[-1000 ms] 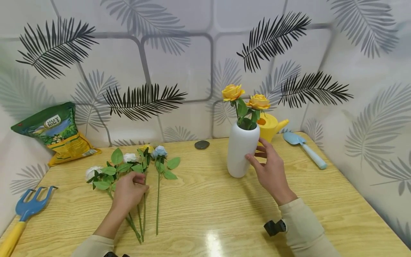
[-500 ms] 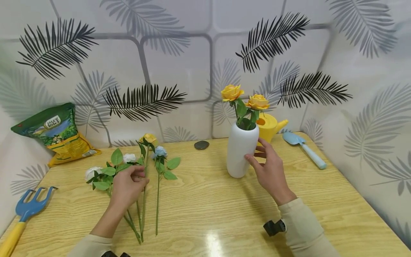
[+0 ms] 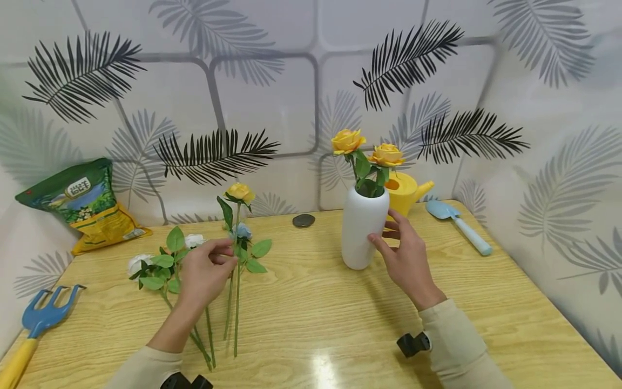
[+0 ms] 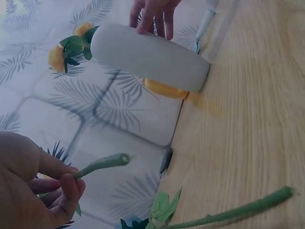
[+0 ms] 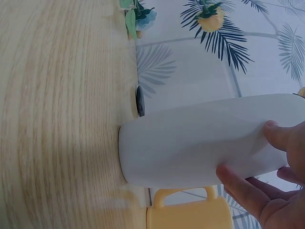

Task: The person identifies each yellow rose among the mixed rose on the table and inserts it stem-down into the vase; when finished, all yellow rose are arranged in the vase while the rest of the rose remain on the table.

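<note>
My left hand (image 3: 206, 273) pinches the green stem of a yellow rose (image 3: 239, 192) and holds it tilted above the table; the stem (image 4: 102, 164) shows between its fingers in the left wrist view. A blue rose (image 3: 241, 231) and white roses (image 3: 194, 240) lie on the wooden table (image 3: 311, 302) beside that hand. My right hand (image 3: 405, 254) holds the side of a white vase (image 3: 359, 233), with its fingers (image 5: 248, 188) laid against the vase (image 5: 190, 143). Two yellow roses (image 3: 347, 140) stand in the vase.
A yellow watering can (image 3: 405, 192) stands behind the vase, with a light blue trowel (image 3: 461, 227) to its right. A green and yellow bag (image 3: 82, 202) leans on the wall at left. A blue hand rake (image 3: 36, 319) lies at the left edge. A dark disc (image 3: 303, 220) sits near the wall.
My left hand has lifted the yellow rose off the table and raised it to the right, away from the other flowers. The right hand stays on the vase.
</note>
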{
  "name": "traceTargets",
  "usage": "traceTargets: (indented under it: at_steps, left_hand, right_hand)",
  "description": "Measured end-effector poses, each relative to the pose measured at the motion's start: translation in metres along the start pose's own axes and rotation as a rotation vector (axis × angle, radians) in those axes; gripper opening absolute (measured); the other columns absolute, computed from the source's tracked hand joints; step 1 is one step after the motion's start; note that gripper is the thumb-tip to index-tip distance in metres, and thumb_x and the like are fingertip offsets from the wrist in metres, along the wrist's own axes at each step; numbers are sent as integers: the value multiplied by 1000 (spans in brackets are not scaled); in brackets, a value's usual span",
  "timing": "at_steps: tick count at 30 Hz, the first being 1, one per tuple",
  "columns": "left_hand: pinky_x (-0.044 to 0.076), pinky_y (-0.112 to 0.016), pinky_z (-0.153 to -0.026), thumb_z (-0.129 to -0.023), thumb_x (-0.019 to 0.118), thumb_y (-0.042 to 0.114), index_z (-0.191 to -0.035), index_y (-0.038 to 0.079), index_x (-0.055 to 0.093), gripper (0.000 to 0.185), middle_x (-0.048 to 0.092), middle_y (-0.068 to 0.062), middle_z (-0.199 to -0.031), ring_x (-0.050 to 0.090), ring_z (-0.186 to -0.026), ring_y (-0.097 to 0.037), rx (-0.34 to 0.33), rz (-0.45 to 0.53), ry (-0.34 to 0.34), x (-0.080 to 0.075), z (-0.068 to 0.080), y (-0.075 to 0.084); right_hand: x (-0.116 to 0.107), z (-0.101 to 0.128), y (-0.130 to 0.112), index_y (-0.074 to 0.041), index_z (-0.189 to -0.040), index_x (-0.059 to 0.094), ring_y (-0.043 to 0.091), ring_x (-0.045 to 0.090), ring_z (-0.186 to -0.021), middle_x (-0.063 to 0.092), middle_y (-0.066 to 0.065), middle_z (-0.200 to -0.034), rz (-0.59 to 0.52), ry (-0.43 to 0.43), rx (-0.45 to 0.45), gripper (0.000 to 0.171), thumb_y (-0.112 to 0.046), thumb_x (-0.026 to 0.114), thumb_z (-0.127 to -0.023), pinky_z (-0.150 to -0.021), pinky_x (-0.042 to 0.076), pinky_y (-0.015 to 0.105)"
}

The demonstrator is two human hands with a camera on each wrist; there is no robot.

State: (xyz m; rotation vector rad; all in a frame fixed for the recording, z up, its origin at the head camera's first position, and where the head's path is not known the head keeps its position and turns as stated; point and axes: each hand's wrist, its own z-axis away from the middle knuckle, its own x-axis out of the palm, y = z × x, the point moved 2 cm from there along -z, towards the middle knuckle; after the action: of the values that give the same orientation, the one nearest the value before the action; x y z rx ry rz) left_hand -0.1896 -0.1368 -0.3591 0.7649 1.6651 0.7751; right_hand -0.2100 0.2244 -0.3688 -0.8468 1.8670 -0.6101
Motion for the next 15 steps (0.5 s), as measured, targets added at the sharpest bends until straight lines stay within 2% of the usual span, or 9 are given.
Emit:
traceTargets:
  at_steps: [5,11,15]
  left_hand:
    - [50,-13,-69,-92,69,2,-121,-3,68,30,71,-19,-106,66,-88,-18,43,53,20,8,-3,16]
    - [50,-10,-72,-91,69,-3,-118,-2,69,27,69,-20,-108,61,-84,-2,109,196,57,17,-7,37]
    - [51,-12,-70,-91,69,-5,-119,-3,68,28,68,-20,-107,60,-81,3,154,276,64,25,-11,49]
  right_hand:
    - [-1,1,0,-4,-152,37,40,65,-115,58,23,-137,4,-1,8,67,-18,70,-95,-84,60,51]
    - [-1,1,-1,-4,-152,37,39,65,-116,58,23,-137,2,-11,17,67,-19,70,-95,-84,60,51]
    - [-2,1,-2,-4,-152,36,39,65,-116,58,23,-137,-2,-13,19,67,-19,70,-96,-85,60,51]
